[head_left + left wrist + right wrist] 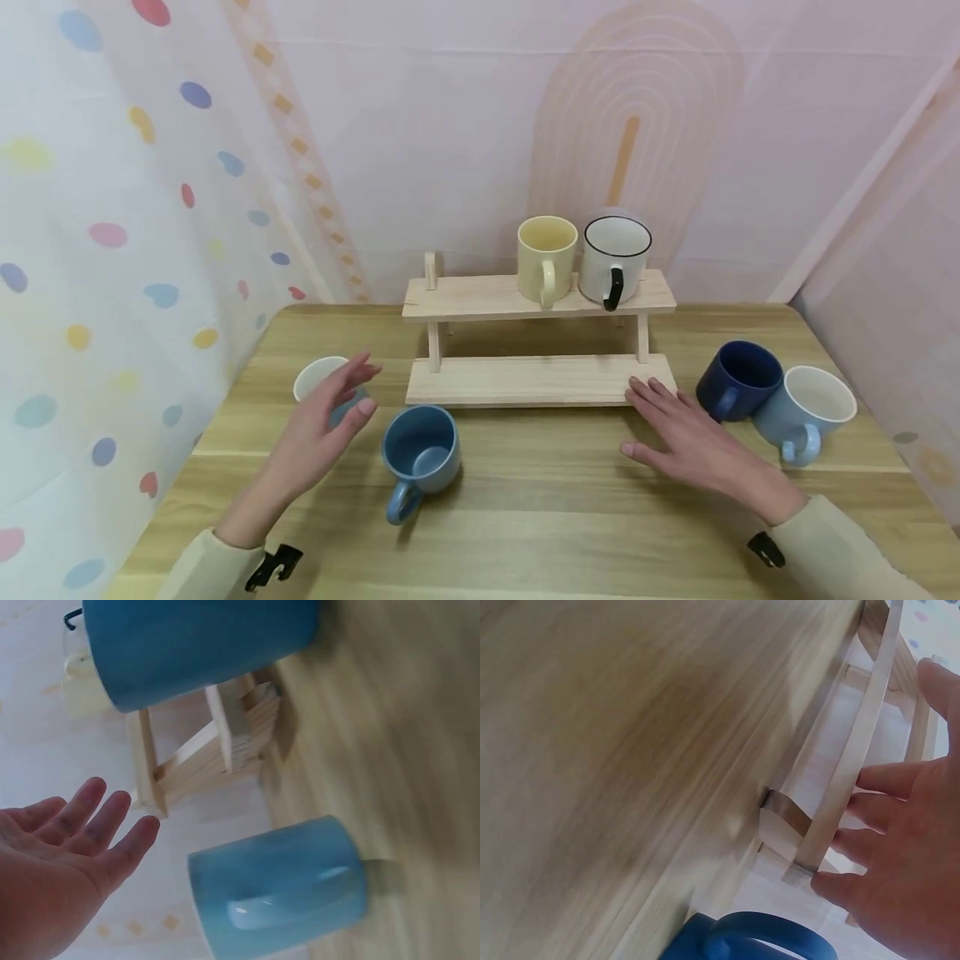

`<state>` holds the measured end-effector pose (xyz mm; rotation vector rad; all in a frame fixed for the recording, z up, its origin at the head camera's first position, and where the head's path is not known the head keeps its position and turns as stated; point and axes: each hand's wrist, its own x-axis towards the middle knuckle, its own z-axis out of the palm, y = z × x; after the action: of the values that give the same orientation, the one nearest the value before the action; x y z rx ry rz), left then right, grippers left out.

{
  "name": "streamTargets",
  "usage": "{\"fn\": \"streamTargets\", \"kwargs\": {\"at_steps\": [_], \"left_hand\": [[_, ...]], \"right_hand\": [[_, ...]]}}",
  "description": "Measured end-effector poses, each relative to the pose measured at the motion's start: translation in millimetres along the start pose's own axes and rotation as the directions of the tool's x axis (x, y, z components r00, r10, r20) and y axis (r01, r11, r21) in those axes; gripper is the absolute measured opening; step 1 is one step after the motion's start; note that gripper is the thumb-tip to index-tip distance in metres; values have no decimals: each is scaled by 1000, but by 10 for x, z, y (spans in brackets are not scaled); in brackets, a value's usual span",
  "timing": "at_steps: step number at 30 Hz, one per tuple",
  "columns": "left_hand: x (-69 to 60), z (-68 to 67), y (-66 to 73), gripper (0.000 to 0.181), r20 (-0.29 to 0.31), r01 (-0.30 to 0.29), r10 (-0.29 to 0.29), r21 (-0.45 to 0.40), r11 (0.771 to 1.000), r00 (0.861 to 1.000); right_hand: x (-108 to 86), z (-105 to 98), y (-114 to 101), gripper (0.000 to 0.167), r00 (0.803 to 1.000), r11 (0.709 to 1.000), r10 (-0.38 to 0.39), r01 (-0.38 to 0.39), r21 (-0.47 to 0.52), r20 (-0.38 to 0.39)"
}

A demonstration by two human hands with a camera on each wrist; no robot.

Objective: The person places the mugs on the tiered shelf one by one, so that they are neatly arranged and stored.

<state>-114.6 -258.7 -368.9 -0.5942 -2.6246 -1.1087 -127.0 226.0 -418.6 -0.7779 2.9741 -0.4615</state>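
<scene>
Left grip [318, 435] between blue mug [422, 454] and light-blue mug [277, 889], apart from both

"What clothing is showing?"

"A cream fabric left sleeve [212, 569] and a cream fabric right sleeve [843, 550] are showing."

"And in black?"

"A notched black piece [266, 572] is jutting out by the left, a small black piece [766, 550] by the right."

wooden shelf [525, 381]: pale, two steps, standing up; right hand [693, 442] at its low step's right end | blue mug [423, 454]: blue inside too, standing up, handle toward the person, just in front of the shelf's left end | light blue mug [277, 885]: white inside, standing up, left of the shelf, partly behind the left hand [318, 437]
</scene>
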Motion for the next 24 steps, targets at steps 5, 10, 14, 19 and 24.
{"fn": "streamTargets", "kwargs": {"at_steps": [5, 10, 14, 19, 24], "left_hand": [[-239, -53, -36, 54, 62, 46, -41, -85, 995, 997], [-413, -119, -91, 46, 140, 98, -74, -174, 980, 987], [-516, -145, -126, 39, 218, 143, -94, -224, 964, 972], [-634, -56, -207, 37, 320, 181, -57, -373, 910, 946], [-720, 90, -267, 42, 460, 309, -44, -520, 796, 887]], "right_hand": [[0, -1, 10, 81, 1000, 1000, -6, 6, -1, 8], [0, -11, 5, 82, 1000, 1000, -1, 1, -5, 22], [0, -18, 2, 82, 1000, 1000, 2, -2, -8, 30], [-1, -26, 2, 82, 1000, 1000, -9, 9, -13, 27], [0, -31, 3, 80, 999, 1000, -20, 21, -10, 27]]}}
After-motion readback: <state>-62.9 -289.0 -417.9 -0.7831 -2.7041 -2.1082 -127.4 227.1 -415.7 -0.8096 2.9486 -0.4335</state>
